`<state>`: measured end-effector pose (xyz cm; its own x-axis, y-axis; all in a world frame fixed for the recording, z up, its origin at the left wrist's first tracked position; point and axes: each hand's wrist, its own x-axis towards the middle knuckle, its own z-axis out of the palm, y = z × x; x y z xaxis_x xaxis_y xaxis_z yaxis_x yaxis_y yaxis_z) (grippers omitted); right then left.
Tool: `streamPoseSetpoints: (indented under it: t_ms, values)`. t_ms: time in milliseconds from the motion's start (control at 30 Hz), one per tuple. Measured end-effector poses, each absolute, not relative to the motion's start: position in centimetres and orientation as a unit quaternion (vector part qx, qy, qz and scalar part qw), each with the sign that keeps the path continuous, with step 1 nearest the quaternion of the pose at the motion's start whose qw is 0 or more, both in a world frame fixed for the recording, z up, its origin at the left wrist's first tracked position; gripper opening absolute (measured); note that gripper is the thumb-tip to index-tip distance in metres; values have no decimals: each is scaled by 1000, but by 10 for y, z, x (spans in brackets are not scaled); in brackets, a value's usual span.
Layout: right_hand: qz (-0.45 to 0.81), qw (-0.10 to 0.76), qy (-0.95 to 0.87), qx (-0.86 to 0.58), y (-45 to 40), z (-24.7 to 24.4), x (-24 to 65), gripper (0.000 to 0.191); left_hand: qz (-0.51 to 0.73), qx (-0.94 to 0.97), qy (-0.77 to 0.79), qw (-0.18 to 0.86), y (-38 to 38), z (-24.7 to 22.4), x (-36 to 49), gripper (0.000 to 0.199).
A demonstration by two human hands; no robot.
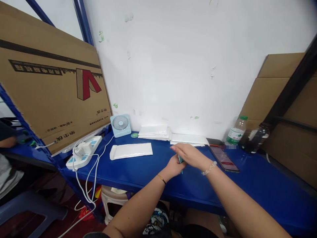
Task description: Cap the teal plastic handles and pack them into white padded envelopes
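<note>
Close together above the blue table (138, 170), my two hands meet around a small teal item (180, 159). Only its edges show between my palms, so its kind is hidden. My left hand (174, 166) is closed around it from below and the left. Over the top lies my right hand (189, 154), its fingers together and pointing left, closed against the same item. A flat white padded packet (131, 151) rests on the table to the left of my hands. Behind them, white packets lie in a stack (155, 131) and a second pile (189, 138) by the wall.
A light blue fan (120, 125) stands at the back left, near a white power strip (84, 152) with trailing cables. On the right are a phone (225, 158), a green-capped bottle (237, 130) and a dark bottle (256, 138). Cardboard (56, 89) walls the left side.
</note>
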<state>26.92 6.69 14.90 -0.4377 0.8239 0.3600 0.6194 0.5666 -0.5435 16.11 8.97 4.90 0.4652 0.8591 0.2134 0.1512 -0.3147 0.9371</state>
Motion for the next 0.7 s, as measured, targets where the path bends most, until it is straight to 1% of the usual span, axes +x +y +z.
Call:
streamPoseSetpoints:
  t_ms: [33, 67, 100, 133, 167, 200, 267, 300, 333, 400, 433, 500, 533, 567, 633, 667, 700]
  values:
    - [197, 347, -812, -426, 66, 141, 271, 34, 386, 700, 350, 489, 87, 48, 159, 14]
    - [235, 400, -784, -413, 64, 133, 274, 42, 397, 679, 342, 514, 84, 48, 156, 17]
    - [280, 454, -748, -396, 62, 127, 278, 54, 404, 657, 325, 547, 80, 50, 154, 20]
    - [334, 487, -713, -377, 59, 122, 281, 64, 392, 637, 298, 593, 77, 52, 151, 24]
    - [395, 488, -691, -358, 55, 117, 284, 69, 352, 622, 265, 647, 73, 55, 149, 28]
    - [456, 463, -681, -338, 50, 113, 284, 67, 284, 610, 226, 704, 68, 58, 148, 33]
    - [556, 383, -676, -296, 37, 105, 281, 47, 127, 594, 155, 779, 60, 63, 145, 41]
    - [584, 365, -667, -284, 30, 102, 278, 36, 79, 597, 135, 787, 56, 64, 143, 41]
    - [600, 373, -650, -281, 24, 99, 276, 28, 68, 621, 135, 769, 54, 66, 140, 40]
    - [604, 445, -595, -287, 16, 94, 276, 27, 122, 696, 171, 687, 54, 68, 127, 40]
    - [598, 491, -564, -290, 14, 93, 279, 29, 168, 751, 213, 602, 57, 70, 115, 47]
    - [564, 579, -509, -295, 14, 88, 290, 31, 210, 780, 275, 522, 69, 75, 80, 68]
    - [537, 615, -490, -306, 16, 85, 298, 29, 256, 801, 359, 405, 76, 76, 58, 73]
    - [501, 643, -478, -328, 17, 80, 306, 24, 276, 800, 447, 289, 84, 76, 36, 73]
    - [422, 659, -476, -401, 19, 69, 318, 18, 252, 747, 604, 115, 98, 73, -6, 71]
    - [388, 652, -479, -442, 20, 62, 321, 21, 220, 715, 660, 66, 104, 69, -23, 76]
    - [362, 636, -485, -480, 20, 56, 322, 25, 183, 697, 691, 54, 107, 64, -35, 80]
